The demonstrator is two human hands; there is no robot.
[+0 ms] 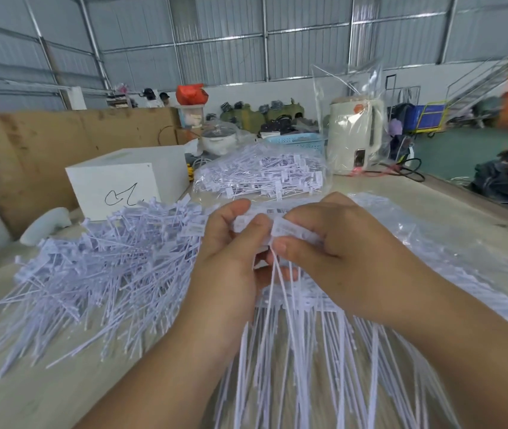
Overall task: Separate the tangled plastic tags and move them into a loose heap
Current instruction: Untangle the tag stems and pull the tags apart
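Your left hand [231, 243] and right hand [317, 243] both pinch the tag bundle [277, 230] at centre, its tails hanging toward you, while the loose heap [101, 267] lies left, nearer your left hand.

On the pale wooden table [450, 193], a loose heap of white plastic tags [104, 267] lies to the left, and a bunch of white tags with long tails [305, 342] lies at the near centre, under the two hands. The left hand [231, 246] and the right hand [327, 243] meet above that bunch, each pinching tag heads. Behind the heap stands a white box with a black scribble [122, 181]. Right of the box, farther back, lies a clear plastic bag of tags [262, 174]. Right of that bag stands a cream electric kettle [355, 134], and behind the bag sits a blue perforated basket [299, 140]. A brown cardboard sheet [45, 144] stands behind the box.
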